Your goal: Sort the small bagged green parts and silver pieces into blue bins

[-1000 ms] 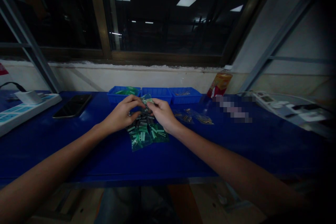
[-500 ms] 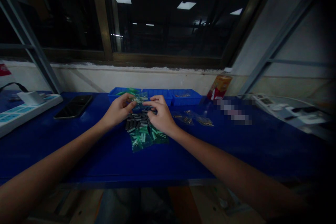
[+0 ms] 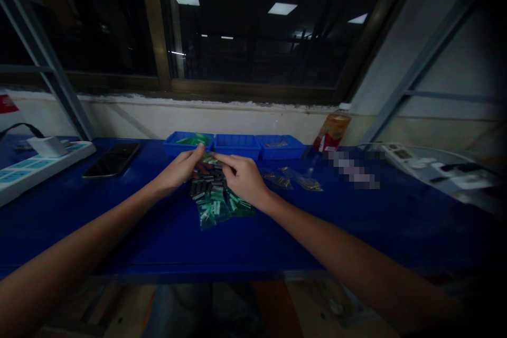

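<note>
A small clear bag with green contents [image 3: 208, 158] is between my two hands, partly covered by fingers. My left hand [image 3: 181, 168] is closed on its left side, thumb raised. My right hand [image 3: 244, 179] meets the bag from the right, index finger stretched along it and the other fingers curled. Below the hands lies a pile of short dark cylindrical pieces [image 3: 201, 186]. Nearer to me are a bag of pale green strips [image 3: 214, 210] and another green bag [image 3: 240, 206], overlapping the pile's near edge.
Behind the hands stand a blue bin with green bags [image 3: 190, 140], a middle blue bin [image 3: 236, 142] and a right blue bin [image 3: 281, 148]. Bags of brass-coloured pieces [image 3: 309, 183] lie right. A phone [image 3: 111, 160], power strip [image 3: 47, 163] and drink bottle [image 3: 332, 129] are around.
The bag between my hands has been lowered and tilted flatter. My left fingers have slid beneath it, and my right index finger has straightened against it.
</note>
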`<state>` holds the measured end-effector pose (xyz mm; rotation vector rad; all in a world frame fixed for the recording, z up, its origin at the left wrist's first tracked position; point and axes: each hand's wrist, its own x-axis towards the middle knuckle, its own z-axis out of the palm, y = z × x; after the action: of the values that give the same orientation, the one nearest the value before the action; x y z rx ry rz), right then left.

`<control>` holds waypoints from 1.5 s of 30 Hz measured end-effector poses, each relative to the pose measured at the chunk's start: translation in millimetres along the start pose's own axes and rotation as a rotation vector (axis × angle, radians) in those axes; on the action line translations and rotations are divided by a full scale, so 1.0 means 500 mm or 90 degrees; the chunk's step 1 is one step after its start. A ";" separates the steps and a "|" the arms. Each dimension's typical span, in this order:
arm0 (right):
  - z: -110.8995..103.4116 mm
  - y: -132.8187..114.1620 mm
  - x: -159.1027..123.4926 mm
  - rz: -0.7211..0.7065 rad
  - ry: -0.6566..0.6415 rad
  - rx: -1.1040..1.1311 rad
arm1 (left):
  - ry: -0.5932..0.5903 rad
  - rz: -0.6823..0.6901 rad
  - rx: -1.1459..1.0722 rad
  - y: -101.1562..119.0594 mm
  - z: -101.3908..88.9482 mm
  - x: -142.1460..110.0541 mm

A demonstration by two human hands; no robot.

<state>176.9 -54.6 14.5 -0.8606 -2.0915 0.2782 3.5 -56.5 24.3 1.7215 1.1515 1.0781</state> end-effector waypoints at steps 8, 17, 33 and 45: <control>-0.004 -0.006 0.001 -0.060 -0.016 -0.028 | 0.177 0.037 0.081 -0.014 -0.063 0.033; -0.014 0.006 0.004 -0.052 -0.003 -0.050 | 0.452 0.032 0.636 -0.007 -0.168 0.126; -0.024 0.020 0.006 -0.061 -0.107 -0.157 | 0.097 -0.187 0.939 -0.038 -0.148 0.217; -0.089 0.038 0.016 -0.069 -0.317 -0.177 | 0.097 0.344 0.644 -0.018 -0.015 0.045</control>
<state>217.2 -39.7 38.1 -0.8995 -2.6792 0.1540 -0.9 -31.3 23.8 2.8988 1.5100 0.9936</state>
